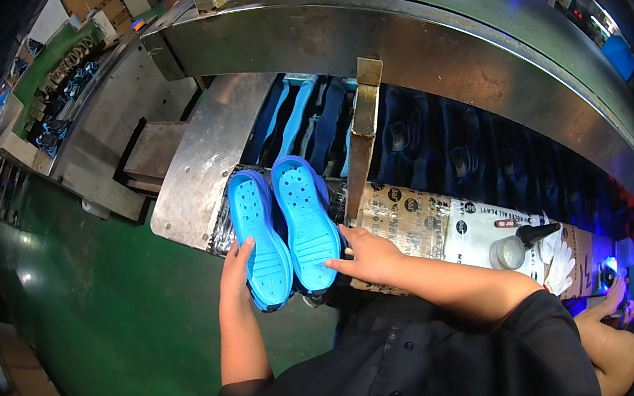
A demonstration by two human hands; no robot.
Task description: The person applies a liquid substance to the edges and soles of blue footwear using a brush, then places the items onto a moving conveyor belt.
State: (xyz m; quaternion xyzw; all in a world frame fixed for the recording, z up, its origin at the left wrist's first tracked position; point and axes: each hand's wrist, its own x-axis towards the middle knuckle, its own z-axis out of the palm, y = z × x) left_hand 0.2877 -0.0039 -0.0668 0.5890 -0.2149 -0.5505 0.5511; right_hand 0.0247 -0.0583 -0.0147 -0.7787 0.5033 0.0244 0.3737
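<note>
Side by side in front of me are two bright blue shoe soles with small holes toward the far end and ridges across the near half. My left hand point(236, 269) grips the left sole point(259, 237) by its outer edge, the thumb on top and the other fingers mostly hidden beneath. The right sole point(306, 219) is in my right hand point(372, 257), whose thumb presses on its near end and whose forefinger lies along its right edge. Both soles tilt up over the near edge of a conveyor, and black parts show below their near ends.
Dark and light blue shoe parts point(296, 121) lie in rows on the conveyor, behind an upright metal bracket point(362, 133) and a long metal beam point(258, 39). On the taped ledge are a clear jar point(506, 252), a black-tipped bottle point(537, 233) and white gloves point(559, 265). Another person point(619, 339) sits right.
</note>
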